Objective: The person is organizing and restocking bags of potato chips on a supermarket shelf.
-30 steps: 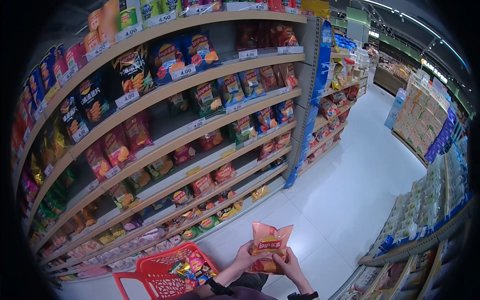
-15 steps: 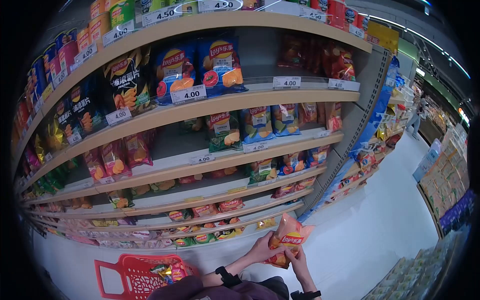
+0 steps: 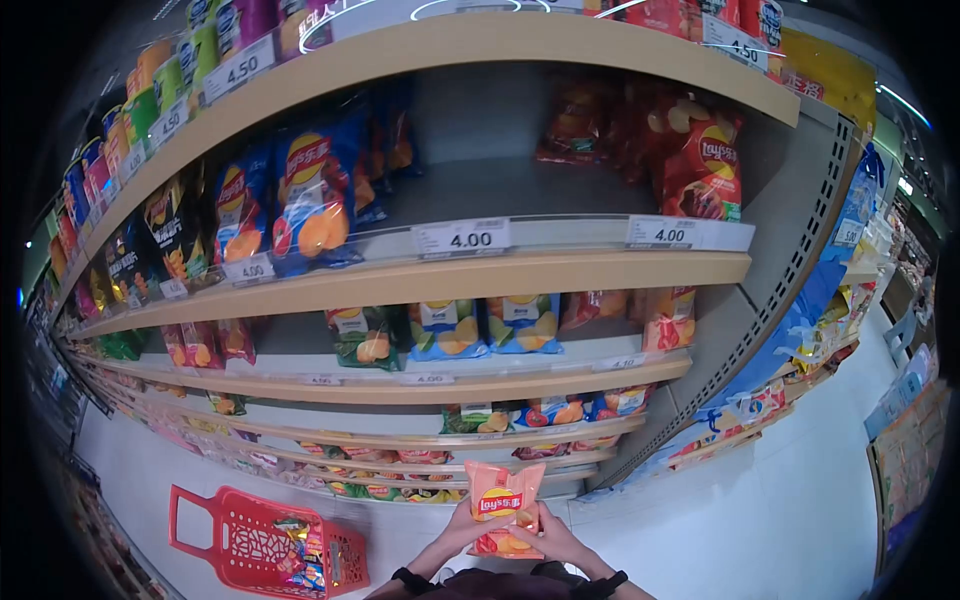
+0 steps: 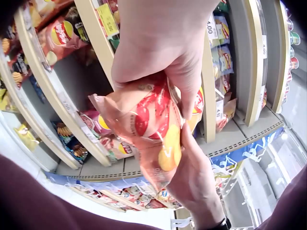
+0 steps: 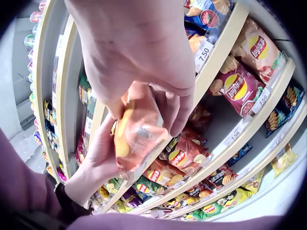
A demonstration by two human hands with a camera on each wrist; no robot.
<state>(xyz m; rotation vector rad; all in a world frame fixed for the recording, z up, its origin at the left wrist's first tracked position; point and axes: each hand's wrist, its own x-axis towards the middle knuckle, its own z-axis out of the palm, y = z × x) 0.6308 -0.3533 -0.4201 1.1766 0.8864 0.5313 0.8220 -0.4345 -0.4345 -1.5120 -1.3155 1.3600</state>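
Observation:
An orange-pink bag of Lay's potato chips (image 3: 503, 503) is held upright at the lower middle of the head view, its printed front showing. My left hand (image 3: 460, 530) grips one side of it, and my right hand (image 3: 556, 540) grips the other, thumbs toward the front. The left wrist view shows the bag's lower end (image 4: 153, 129) with red and yellow pictures, under the left hand (image 4: 158, 43). From the right wrist, the fingers of the right hand (image 5: 139, 57) curl round the bag's edge.
A red shopping basket (image 3: 245, 575) with several snack bags inside stands on the floor at the lower left. Shelves (image 3: 430, 275) of chip bags with price tags rise right in front. A blue-trimmed shelf end (image 3: 800, 310) borders the aisle floor (image 3: 800, 480) at the right.
The view has swung right and nearer to the shelf, and the basket appears farther left. Both hands still hold the bag, which now stands straighter and faces me.

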